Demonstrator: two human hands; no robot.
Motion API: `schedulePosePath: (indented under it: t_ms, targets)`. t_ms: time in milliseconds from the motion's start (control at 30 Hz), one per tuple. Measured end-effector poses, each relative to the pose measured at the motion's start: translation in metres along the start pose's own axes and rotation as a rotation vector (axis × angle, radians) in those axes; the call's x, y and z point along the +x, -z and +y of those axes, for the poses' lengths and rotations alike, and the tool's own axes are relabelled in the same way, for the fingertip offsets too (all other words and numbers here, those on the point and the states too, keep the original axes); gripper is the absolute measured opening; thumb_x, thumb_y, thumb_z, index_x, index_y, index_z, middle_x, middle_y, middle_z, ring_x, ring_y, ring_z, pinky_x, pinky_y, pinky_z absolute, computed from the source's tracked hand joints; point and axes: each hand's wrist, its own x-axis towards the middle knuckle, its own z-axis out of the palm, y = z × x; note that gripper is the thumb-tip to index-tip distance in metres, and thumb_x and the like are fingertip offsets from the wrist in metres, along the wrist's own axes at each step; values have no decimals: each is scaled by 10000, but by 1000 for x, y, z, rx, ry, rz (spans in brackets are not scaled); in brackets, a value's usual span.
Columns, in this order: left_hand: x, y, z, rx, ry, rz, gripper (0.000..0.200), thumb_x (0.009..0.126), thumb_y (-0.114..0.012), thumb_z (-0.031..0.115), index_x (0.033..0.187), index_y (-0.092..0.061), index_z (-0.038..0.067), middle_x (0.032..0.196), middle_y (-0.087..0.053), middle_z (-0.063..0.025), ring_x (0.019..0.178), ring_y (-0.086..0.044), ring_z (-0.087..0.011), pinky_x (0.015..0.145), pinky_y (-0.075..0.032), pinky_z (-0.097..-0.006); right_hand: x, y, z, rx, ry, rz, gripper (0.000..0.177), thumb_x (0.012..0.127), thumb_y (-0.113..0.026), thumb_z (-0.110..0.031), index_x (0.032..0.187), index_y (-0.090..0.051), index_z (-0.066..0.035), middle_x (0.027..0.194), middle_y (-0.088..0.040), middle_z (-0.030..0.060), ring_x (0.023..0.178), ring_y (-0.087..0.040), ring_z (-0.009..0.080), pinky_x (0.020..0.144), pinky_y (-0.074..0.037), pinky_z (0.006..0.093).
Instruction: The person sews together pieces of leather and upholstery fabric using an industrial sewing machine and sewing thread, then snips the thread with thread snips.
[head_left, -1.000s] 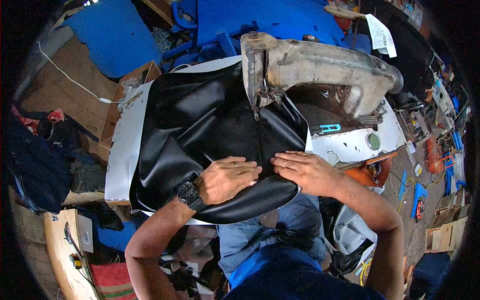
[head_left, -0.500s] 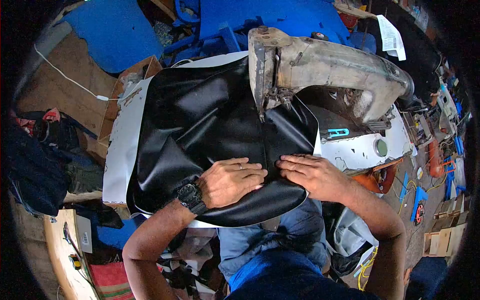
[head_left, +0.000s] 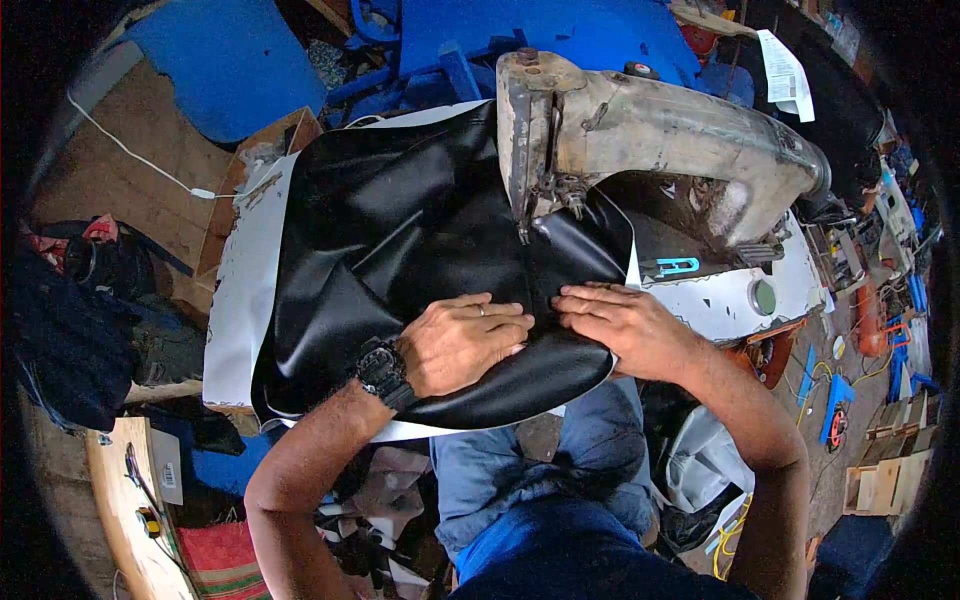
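Note:
A large black glossy sheet (head_left: 390,240) covers the front of a white worktable, a seam line running down it from the sewing machine's needle area. My left hand (head_left: 465,343), with a ring and a black wristwatch, lies flat on the sheet, left of the seam. To the seam's right, my right hand (head_left: 625,328) rests with fingers stretched out on the sheet near its edge. Neither hand grips anything visible. The worn sewing machine (head_left: 680,130) stands beyond my hands, its needle end over the sheet.
A light-blue clip (head_left: 677,265) and a round green-topped tin (head_left: 762,297) sit on the table at right. Blue sheets (head_left: 220,70) lie behind. Dark clothing (head_left: 70,340) is at left. A wooden board (head_left: 120,500) with a tape measure is at lower left.
The black sheet and both hands have shifted slightly away from my body. Its front edge sits a little higher, showing more of my lap.

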Motion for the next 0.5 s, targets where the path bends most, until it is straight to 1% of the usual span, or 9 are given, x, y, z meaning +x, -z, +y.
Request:
schedulePosePath:
  t_ms: [33,133,233,333,500]
  targets:
    - [1,0,-2,-20,-5,1,264,986,-722,208,1232,-721,111,1362,-735,-20,1322,-668,-202,1147,-532,-446,1,2,2,26,9,9,457,804,-786,-145,1234,-685,-26,1468,-653,135,1429,-577,299,1215,-468,440]
    - [4,-1,-6,4,-5,16,265,987,-720,204,1235,-721,111,1360,-736,-21,1312,-675,-209,1142,-535,-444,3,-2,9,-23,26,46,533,746,-847,-201,1224,-709,-9,1435,-677,143,1395,-611,319,1200,-482,459]
    - [7,3,-6,-15,2,18,268,990,-715,200,1239,-720,102,1347,-742,-32,1297,-685,-220,1129,-543,-443,4,-7,15,-14,19,46,507,778,-828,-177,1243,-705,-15,1431,-678,153,1395,-612,314,1203,-479,457]
    - [8,0,-13,-5,-11,27,265,997,-706,197,1239,-718,90,1329,-749,-45,1282,-693,-225,1117,-549,-440,7,-2,15,8,-6,51,460,784,-786,-100,1224,-683,-17,1421,-679,152,1380,-619,311,1206,-478,443]
    - [12,1,-24,7,-33,35,265,1012,-692,201,1248,-716,83,1312,-756,-57,1266,-701,-237,1113,-550,-437,12,-7,25,6,-3,52,488,769,-791,-89,1238,-683,-12,1404,-686,159,1368,-626,319,1190,-489,446]
